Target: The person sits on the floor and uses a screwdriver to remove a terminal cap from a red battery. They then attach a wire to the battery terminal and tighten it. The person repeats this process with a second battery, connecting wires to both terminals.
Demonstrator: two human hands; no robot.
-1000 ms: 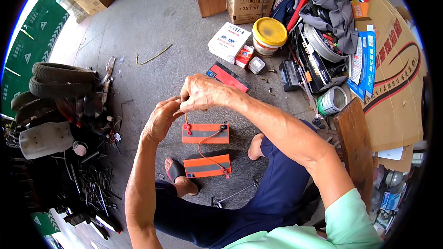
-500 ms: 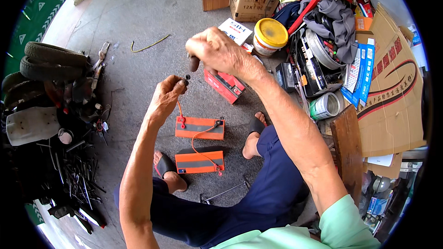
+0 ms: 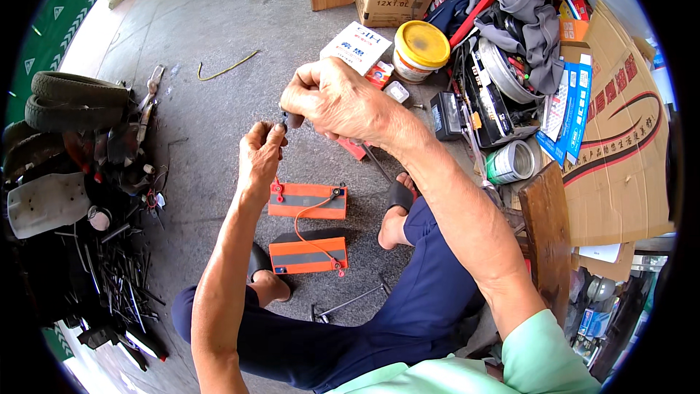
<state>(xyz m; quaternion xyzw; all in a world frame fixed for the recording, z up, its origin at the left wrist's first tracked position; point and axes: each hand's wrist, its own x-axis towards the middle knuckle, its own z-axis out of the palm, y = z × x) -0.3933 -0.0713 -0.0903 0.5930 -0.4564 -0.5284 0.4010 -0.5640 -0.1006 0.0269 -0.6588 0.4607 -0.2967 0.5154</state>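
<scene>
My left hand (image 3: 259,153) is pinched closed at the middle, with a small dark piece at its fingertips. An orange wire (image 3: 277,181) runs up into it from the upper orange battery (image 3: 310,208). Just above and to the right, my right hand (image 3: 335,98) is closed, its fingertips almost touching the left ones. Something small and dark shows at them, too small to name. Below lies a second orange battery (image 3: 310,257), joined to the first by another orange wire (image 3: 297,226). A red battery (image 3: 352,149) is mostly hidden under my right hand.
A metal T-shaped tool (image 3: 354,299) lies between my feet. A white box (image 3: 356,47), a yellow-lidded bucket (image 3: 421,44), a small black battery (image 3: 445,115) and an open can (image 3: 512,160) stand to the right. Tyres (image 3: 76,102) and loose metal parts crowd the left.
Both hands have moved slightly left and their fingertips have come closer together. The right hand is a little lower and covers more of the red battery. A dark rod shows below the right wrist.
</scene>
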